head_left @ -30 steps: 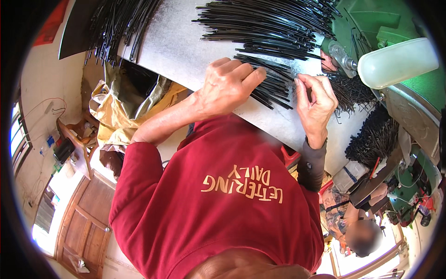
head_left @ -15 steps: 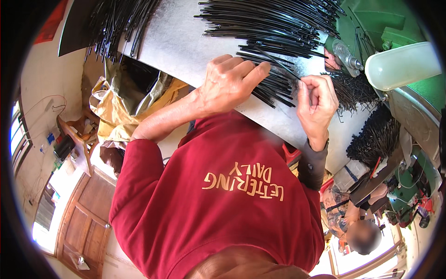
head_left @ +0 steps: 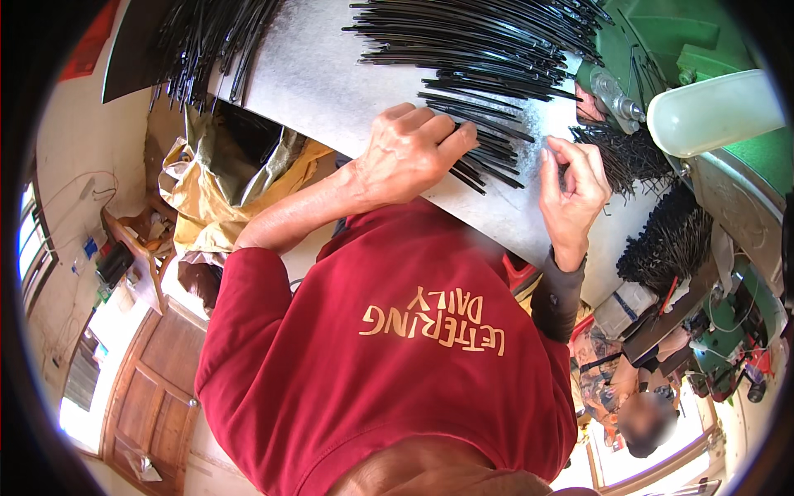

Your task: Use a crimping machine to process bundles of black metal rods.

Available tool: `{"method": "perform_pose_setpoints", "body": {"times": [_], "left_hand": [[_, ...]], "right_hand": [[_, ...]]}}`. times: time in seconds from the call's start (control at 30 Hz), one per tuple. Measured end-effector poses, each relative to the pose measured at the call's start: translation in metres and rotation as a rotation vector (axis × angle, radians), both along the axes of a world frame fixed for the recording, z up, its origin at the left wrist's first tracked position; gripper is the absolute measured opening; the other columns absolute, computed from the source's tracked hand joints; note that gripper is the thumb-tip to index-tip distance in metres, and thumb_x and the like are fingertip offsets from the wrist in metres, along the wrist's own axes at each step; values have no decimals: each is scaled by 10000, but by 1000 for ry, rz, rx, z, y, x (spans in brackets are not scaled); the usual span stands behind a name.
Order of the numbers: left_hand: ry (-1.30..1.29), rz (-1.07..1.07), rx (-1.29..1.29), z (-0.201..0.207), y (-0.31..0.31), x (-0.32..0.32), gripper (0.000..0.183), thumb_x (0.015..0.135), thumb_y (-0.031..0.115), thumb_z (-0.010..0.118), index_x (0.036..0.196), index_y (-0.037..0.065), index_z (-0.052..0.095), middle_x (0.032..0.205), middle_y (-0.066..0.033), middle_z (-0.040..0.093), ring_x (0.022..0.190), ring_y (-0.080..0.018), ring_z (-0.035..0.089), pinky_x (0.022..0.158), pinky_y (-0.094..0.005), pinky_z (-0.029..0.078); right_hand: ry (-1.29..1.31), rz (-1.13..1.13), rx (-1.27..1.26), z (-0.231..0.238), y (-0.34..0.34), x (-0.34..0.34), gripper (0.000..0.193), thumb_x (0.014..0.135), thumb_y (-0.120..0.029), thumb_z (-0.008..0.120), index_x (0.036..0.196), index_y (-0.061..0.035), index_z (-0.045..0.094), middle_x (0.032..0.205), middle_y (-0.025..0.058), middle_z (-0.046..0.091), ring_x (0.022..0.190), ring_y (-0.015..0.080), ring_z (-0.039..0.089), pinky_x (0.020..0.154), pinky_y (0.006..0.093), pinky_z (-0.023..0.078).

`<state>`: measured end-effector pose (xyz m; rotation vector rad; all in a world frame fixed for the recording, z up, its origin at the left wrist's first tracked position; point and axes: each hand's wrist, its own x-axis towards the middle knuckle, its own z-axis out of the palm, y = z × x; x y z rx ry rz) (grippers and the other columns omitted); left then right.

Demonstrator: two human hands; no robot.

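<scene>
My left hand (head_left: 418,157) is curled with its back up, above the left ends of a small group of thin black rods (head_left: 494,165) near the table's front edge. Its fingertips and anything inside them are hidden. To the right of that group, my right hand (head_left: 572,194) is raised over the pale table (head_left: 318,74). Thumb and forefinger are a little apart with nothing visible between them, and the other fingers are bent. Beyond both hands lies a larger spread of black rods (head_left: 480,37).
Another rod bundle (head_left: 219,50) overhangs the table at far left. Bent dark pieces (head_left: 624,157) and a stacked black bundle (head_left: 666,240) are on the right, near a green machine (head_left: 748,182) with a pale rounded cover (head_left: 711,114). Another person (head_left: 637,397) is at lower right.
My right hand has let go of a thin black rod and moved slightly right, its thumb and forefinger parting. That rod now lies among the small group. My left hand has barely moved.
</scene>
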<state>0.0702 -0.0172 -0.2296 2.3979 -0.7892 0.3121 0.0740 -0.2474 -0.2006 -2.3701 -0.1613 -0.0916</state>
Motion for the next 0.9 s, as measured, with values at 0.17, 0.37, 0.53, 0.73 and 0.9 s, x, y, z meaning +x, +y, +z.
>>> {"method": "perform_pose_setpoints", "body": {"times": [0.17,0.37,0.53,0.73,0.9], "left_hand": [[6,-4,-22,0,1,2,340,700,84,697,1027,73,607,581,-2,464,519,-177,524,483,-312,417],[-35,75,83,1,-5,22,522,573,107,719,1081,85,598,615,-13,520,529,-199,559,485,-316,447],[10,37,88,5,-3,16,411,651,115,714,1045,93,601,601,-13,500,525,-196,553,486,-322,438],[19,12,45,-2,2,8,316,727,127,698,1027,84,608,588,-12,492,522,-198,549,486,-319,432],[-19,115,-6,9,0,14,361,741,132,701,1087,77,611,590,-12,505,517,-198,549,496,-317,438]], "right_hand": [[-47,54,-86,-5,-1,1,196,730,20,692,913,-49,681,783,97,604,657,223,620,554,302,473],[-168,23,-165,-5,7,31,209,737,2,690,937,-56,677,816,105,616,681,255,624,609,339,489],[-115,79,-93,-7,5,26,188,712,-2,714,886,-70,688,810,106,632,695,257,636,624,332,496],[-152,73,-116,-4,5,29,188,752,27,701,931,-28,693,769,47,589,555,74,501,474,232,392],[-312,98,-265,-4,8,34,185,744,1,707,922,-47,693,788,96,617,636,215,617,578,308,487]]}}
